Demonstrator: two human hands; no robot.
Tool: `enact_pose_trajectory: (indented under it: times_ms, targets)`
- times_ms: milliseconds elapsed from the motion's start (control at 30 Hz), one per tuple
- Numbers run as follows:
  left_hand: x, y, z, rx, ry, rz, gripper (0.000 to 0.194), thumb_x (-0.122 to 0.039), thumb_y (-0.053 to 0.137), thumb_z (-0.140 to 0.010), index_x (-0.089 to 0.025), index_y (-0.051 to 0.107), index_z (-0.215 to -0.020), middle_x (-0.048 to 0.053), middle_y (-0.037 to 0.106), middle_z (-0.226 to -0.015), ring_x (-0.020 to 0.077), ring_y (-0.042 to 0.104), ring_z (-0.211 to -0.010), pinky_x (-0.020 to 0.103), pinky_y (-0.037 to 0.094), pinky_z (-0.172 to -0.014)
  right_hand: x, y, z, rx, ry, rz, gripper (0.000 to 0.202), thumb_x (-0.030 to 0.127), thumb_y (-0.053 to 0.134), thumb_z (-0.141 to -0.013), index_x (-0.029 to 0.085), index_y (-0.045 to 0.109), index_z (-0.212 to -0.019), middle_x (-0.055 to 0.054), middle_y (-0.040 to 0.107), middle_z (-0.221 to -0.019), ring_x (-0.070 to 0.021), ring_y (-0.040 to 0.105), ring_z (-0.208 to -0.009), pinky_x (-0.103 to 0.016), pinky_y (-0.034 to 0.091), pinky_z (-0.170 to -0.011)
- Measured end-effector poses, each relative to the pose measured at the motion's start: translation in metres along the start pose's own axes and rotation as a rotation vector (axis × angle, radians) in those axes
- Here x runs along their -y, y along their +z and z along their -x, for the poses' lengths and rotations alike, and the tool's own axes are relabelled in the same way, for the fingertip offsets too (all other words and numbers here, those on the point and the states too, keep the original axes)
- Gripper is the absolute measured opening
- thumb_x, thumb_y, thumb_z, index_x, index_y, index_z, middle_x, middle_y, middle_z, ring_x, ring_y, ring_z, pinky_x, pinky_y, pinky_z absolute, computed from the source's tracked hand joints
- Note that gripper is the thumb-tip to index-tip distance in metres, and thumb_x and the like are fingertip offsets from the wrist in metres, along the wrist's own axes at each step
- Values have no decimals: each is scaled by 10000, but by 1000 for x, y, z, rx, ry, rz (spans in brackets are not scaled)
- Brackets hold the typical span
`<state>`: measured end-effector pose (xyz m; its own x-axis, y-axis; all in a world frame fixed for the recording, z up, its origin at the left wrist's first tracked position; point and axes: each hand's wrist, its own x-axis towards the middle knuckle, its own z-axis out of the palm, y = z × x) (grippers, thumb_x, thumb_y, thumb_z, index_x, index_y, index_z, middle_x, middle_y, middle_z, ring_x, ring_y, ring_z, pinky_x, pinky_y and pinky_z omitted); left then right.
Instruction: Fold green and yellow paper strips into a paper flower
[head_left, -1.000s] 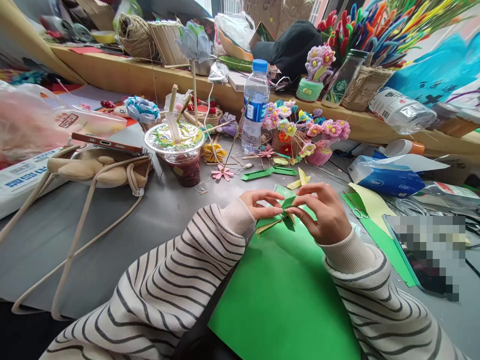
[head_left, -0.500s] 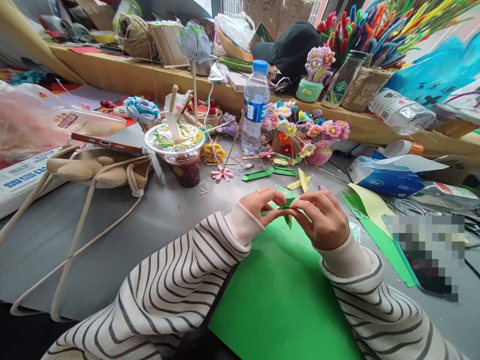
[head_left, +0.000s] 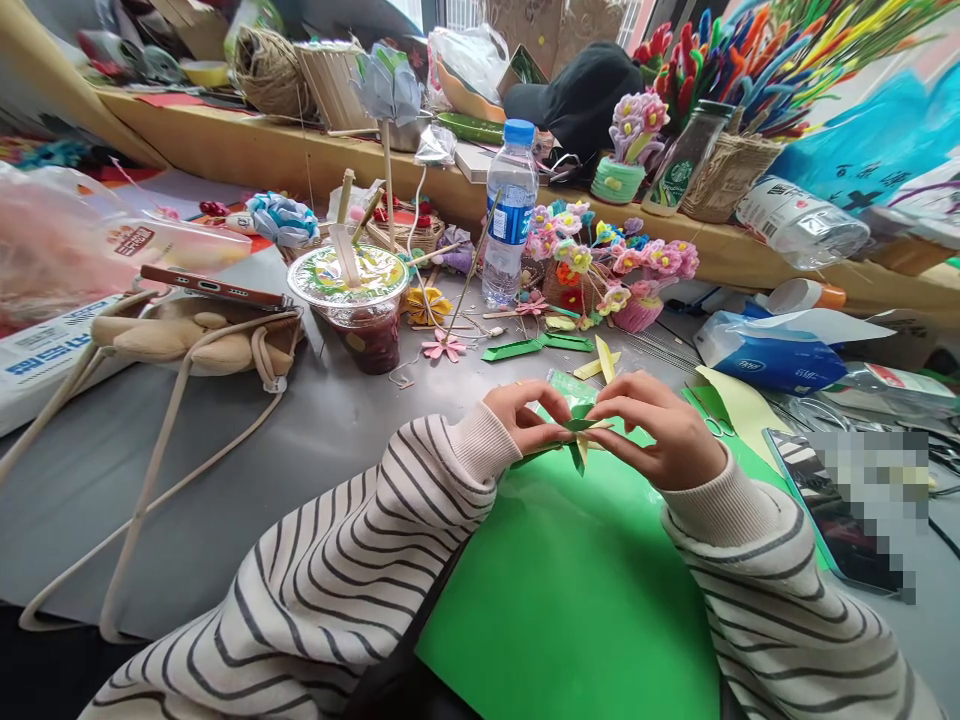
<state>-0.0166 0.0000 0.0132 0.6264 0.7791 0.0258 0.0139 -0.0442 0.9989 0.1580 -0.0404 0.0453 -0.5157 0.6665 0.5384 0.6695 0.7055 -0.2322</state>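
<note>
One green-and-yellow paper piece [head_left: 579, 424] | pinched between both hands [head_left: 525, 414]

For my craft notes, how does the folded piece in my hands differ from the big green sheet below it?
The folded piece is small and creased into pointed parts; the green sheet is larger and looks mostly flat. The folded piece shows green and pale yellow; the green sheet shows only green. Your left hand and right hand hold the folded piece; the green sheet spreads below them. Both have green.
</note>
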Motion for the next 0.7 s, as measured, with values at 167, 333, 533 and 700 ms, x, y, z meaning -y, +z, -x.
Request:
enact_pose_trajectory:
  times_ms: [167, 333, 533, 700]
  targets:
    - [-2, 0, 1, 28, -77, 53, 252, -261, 655, -570, -119, 518, -726, 5, 588, -563, 103, 573, -522, 173, 400, -453, -5, -1, 0, 30, -67, -10, 44, 164, 567, -707, 141, 559, -744, -59, 566, -695, -129, 470, -660, -273, 425, -584]
    - [-3, -1, 1, 30, -113, 100, 279, -284, 660, -566, -118, 510, -732, 9, 599, -571, 108, 582, -517, 181, 405, -458, -4, 1, 1, 31, -35, -51, 34, 147, 524, -738, 139, 538, -768, -48, 593, -671, -120, 493, -636, -267, 430, -587]
    - [-3, 1, 2, 26, -129, 100, 298, -310, 660, -567, -124, 500, -737, 16, 607, -567, 131, 599, -542, 187, 404, -458, 0, 3, 0, 16, -20, -40, 56, 134, 523, -734, 140, 539, -787, -49, 610, -696, -123, 508, -664, -256, 443, -602]
    - [-6, 1, 4, 61, -151, 114, 291, -302, 657, -576, -128, 495, -744, 4, 604, -541, 112, 580, -501, 169, 371, -425, 0, 0, 0, 49, -3, -97, 33, 136, 529, -730, 143, 542, -759, -39, 604, -655, -119, 491, -625, -256, 436, -583]
